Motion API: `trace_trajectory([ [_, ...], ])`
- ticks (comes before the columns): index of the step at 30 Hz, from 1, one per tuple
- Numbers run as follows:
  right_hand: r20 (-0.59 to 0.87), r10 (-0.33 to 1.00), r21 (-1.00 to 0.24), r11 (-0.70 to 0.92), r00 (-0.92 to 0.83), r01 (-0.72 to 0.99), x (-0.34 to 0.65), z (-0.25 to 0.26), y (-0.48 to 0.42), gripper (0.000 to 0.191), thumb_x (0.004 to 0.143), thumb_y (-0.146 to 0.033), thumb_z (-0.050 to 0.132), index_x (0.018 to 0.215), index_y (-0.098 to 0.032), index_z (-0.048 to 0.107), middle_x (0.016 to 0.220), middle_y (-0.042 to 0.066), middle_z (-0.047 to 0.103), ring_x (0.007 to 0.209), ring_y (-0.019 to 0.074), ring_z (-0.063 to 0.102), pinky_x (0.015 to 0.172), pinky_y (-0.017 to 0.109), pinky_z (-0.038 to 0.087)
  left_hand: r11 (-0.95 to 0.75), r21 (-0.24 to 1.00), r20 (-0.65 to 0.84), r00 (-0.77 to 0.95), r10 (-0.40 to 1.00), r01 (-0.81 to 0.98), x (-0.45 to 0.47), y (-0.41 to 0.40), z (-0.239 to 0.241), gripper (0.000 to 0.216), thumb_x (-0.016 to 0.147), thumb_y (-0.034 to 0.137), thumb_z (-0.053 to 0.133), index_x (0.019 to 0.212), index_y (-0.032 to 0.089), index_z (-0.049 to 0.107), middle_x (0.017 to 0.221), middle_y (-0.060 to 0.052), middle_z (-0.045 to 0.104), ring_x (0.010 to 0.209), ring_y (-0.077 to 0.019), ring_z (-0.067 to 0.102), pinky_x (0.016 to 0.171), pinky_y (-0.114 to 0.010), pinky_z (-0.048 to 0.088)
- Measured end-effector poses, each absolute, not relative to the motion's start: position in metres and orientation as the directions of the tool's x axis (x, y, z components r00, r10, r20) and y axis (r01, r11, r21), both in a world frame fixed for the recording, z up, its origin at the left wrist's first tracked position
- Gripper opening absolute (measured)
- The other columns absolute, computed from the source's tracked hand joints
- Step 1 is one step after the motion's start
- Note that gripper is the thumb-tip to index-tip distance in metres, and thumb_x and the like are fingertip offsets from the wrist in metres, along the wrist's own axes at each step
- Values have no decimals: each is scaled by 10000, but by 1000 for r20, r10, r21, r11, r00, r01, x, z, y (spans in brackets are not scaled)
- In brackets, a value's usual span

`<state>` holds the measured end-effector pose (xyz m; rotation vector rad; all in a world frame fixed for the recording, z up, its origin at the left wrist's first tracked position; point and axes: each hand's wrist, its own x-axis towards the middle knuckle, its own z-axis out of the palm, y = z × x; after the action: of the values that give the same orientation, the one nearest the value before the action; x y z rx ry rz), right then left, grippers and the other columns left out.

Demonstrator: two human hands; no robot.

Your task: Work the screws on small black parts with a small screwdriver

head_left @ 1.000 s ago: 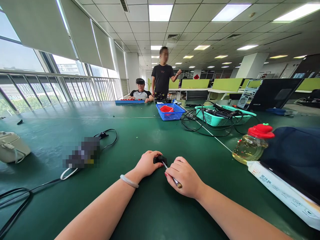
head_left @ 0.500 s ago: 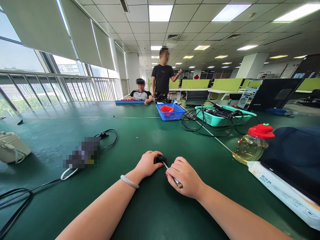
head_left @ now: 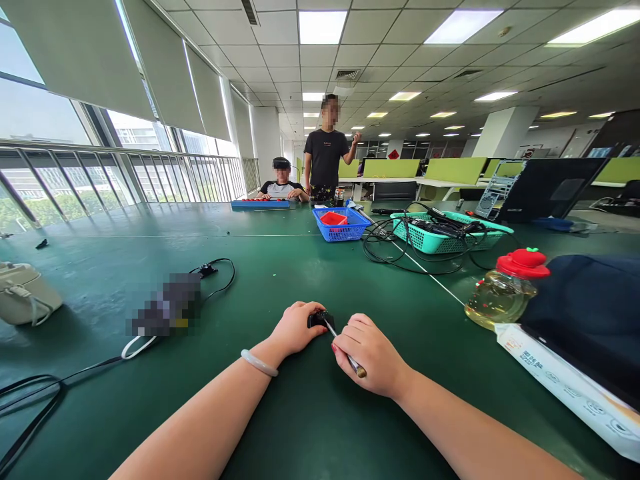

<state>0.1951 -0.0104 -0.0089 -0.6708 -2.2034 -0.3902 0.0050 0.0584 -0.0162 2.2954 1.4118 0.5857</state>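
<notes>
My left hand is closed around a small black block-shaped part, held low at the green tabletop. What the part is, I cannot make out. In my right hand is a thin screwdriver with a metal shaft and a brownish handle end. Its shaft slants up and left from my fingers, and the tip meets the black part. The exact contact point is too small to see. A pale bangle circles my left wrist.
Right: a red-lidded bottle, a white packet and dark cloth. Ahead: a blue basket and a teal basket trailing cables. Left: a blurred object with a cord and a beige pouch. Two people are beyond the table.
Both hands, the black part and the screwdriver stay in almost the same place. The standing person's raised hand has shifted slightly.
</notes>
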Motion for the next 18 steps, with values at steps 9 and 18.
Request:
trace_trajectory([
  [9, 735, 350, 59, 820, -580, 569, 194, -12, -9, 245, 928, -128, 463, 713, -198, 558, 623, -15, 532, 602, 139, 401, 742, 308, 384, -430, 506, 151, 414, 898, 748, 6, 57, -14, 379, 803, 251, 716, 1180, 255, 672, 1180, -41, 726, 1176, -250, 603, 1045, -380, 472],
  [18, 718, 342, 151, 774, -606, 615, 192, -13, -9, 254, 924, -140, 497, 687, -196, 567, 625, -16, 543, 615, 137, 436, 806, 315, 367, -420, 505, 153, 401, 903, 754, 6, 58, -15, 381, 801, 247, 708, 1181, 262, 676, 1150, -49, 731, 1166, -256, 614, 1037, -382, 484],
])
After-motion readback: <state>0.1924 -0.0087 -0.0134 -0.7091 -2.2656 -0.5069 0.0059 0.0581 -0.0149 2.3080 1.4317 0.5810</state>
